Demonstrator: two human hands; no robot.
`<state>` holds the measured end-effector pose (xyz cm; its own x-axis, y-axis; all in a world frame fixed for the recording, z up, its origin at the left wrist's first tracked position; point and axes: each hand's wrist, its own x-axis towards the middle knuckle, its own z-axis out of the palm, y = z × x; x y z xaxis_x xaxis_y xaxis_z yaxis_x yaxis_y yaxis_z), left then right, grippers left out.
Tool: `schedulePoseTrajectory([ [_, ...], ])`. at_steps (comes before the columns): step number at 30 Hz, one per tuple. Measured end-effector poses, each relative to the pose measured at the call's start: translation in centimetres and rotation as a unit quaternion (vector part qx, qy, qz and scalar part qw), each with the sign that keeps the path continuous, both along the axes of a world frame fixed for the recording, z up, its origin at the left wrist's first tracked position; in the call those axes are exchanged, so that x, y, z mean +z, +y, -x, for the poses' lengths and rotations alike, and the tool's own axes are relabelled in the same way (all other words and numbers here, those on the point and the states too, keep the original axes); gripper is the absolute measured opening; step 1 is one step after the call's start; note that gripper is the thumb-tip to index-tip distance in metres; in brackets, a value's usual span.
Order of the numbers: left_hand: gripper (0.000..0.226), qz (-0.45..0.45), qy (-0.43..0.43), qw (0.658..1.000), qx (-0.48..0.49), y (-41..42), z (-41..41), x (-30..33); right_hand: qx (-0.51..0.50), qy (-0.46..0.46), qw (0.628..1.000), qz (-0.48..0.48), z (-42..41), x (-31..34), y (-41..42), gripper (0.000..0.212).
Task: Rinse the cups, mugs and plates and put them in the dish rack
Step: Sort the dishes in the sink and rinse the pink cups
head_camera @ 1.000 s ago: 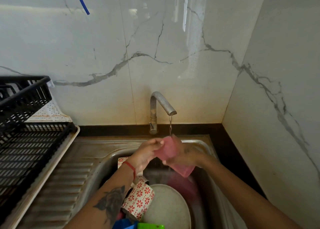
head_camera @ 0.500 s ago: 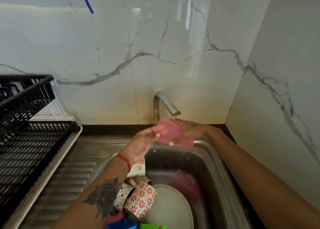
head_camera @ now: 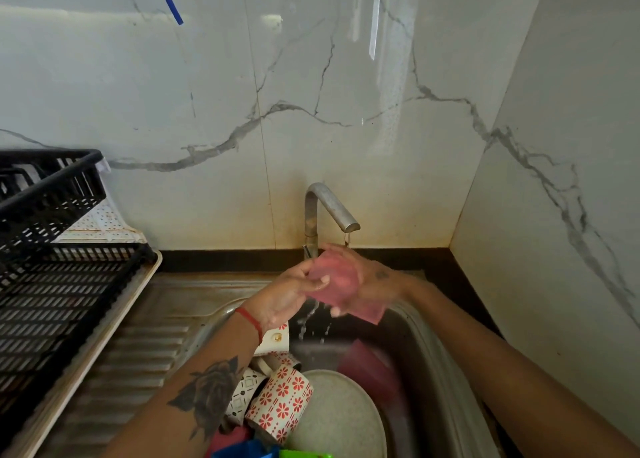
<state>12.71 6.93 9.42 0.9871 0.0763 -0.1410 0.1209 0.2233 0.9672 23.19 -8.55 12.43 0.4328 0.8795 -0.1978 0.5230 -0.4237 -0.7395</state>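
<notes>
Both my hands grip the pink cup [head_camera: 337, 277]: right hand [head_camera: 372, 284] wrapped round its far side, left hand [head_camera: 287, 293] pinching its near edge. Since a second ago I've raised it out of the sink [head_camera: 436, 347] to just under the tap [head_camera: 330, 212]; rinse under way. Rack [head_camera: 55, 270] sits well left of the tap, unused.

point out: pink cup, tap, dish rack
pink cup [head_camera: 341, 279], head view, on its side wall between the hands.
tap [head_camera: 332, 206], head view, on the sloping spout.
dish rack [head_camera: 52, 284], head view, on its slatted floor.
</notes>
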Motion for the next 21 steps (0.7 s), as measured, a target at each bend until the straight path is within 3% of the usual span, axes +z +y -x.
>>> schedulePoseTrajectory([
  [2,0.043,0.050,-0.017,0.999,-0.011,0.4,0.3,-0.3,-0.024,0.251,0.966,-0.056,-0.5,0.8,-1.2,0.096],
  [3,0.043,0.074,-0.016,0.997,-0.016,0.6,0.4,-0.4,-0.027,0.325,0.943,-0.067,-0.7,0.9,-1.7,0.091],
  [5,0.044,0.073,-0.001,0.997,-0.023,0.7,0.5,-0.3,-0.041,0.344,0.936,-0.067,-0.3,0.6,-1.9,0.084],
  [6,0.045,0.040,0.012,0.999,-0.020,0.7,0.4,-0.2,-0.061,0.294,0.952,-0.059,0.1,0.2,-1.6,0.084],
  [8,0.052,-0.038,0.043,0.998,-0.015,0.3,-0.1,0.1,-0.076,0.062,0.995,-0.008,1.3,-0.7,-1.0,0.097],
  [10,0.053,-0.062,0.056,0.996,-0.006,-0.3,-0.5,0.4,-0.048,-0.188,0.980,0.043,2.0,-1.7,-0.2,0.115],
  [12,0.049,-0.054,0.046,0.997,0.015,-0.7,-0.8,0.5,-0.023,-0.262,0.965,0.022,2.2,-1.8,0.2,0.121],
  [14,0.047,-0.028,0.030,0.999,0.021,-0.5,-0.8,0.6,-0.014,-0.188,0.982,0.003,1.7,-1.0,0.2,0.122],
  [16,0.047,0.032,0.008,0.999,0.016,-0.3,-0.6,0.5,-0.047,0.005,0.999,-0.028,1.0,0.0,-0.3,0.123],
  [19,0.043,0.117,-0.023,0.993,0.020,-0.3,-0.2,0.3,-0.068,0.311,0.944,-0.086,0.4,0.8,-1.6,0.105],
  [21,0.047,0.141,-0.028,0.989,0.042,-1.0,-0.2,0.2,-0.055,0.374,0.919,-0.111,0.4,0.6,-2.2,0.086],
])
